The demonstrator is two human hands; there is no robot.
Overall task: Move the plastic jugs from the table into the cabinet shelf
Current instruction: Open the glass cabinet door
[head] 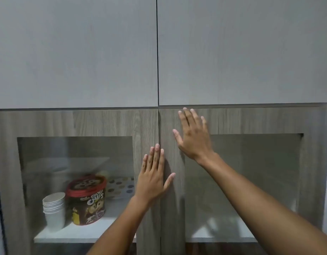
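I face a wood-grain cabinet with two glass-paned doors, both shut. My left hand (153,176) lies flat with fingers spread on the left door's frame (146,126), right at the centre seam. My right hand (193,134) is pressed flat, fingers apart, on the upper frame of the right door (251,120). Neither hand holds anything. Behind the right glass pane (254,181) a white shelf (221,234) shows dimly. No plastic jug and no table are in view.
Behind the left glass stand a stack of white paper cups (54,210), a red Choco Chips tub (86,199) and a dotted item (120,186) on a white shelf (70,234). Two plain grey upper doors (76,52) fill the top.
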